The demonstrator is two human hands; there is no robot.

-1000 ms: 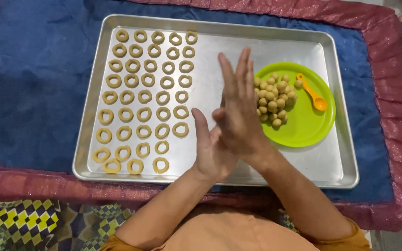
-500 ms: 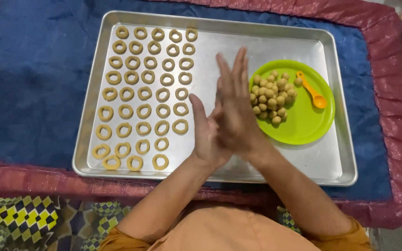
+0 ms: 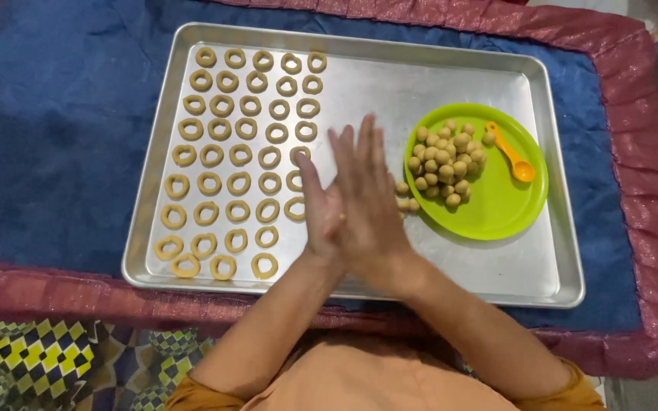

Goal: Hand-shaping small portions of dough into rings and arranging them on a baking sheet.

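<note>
Rows of small dough rings (image 3: pixel 230 156) fill the left half of a metal baking tray (image 3: pixel 489 274) on a blue cloth (image 3: pixel 55 137). Over the tray's middle, the left hand (image 3: pixel 320 217) and right hand (image 3: pixel 367 198) press flat together, a sliver of dough (image 3: pixel 342 218) between the palms; the right has slid back since a moment ago, so rolling continues. Right: a green plate (image 3: pixel 496 213) with dough balls (image 3: pixel 445 161) and an orange spoon (image 3: pixel 510 152).

Soft even light, perhaps slight blur
</note>
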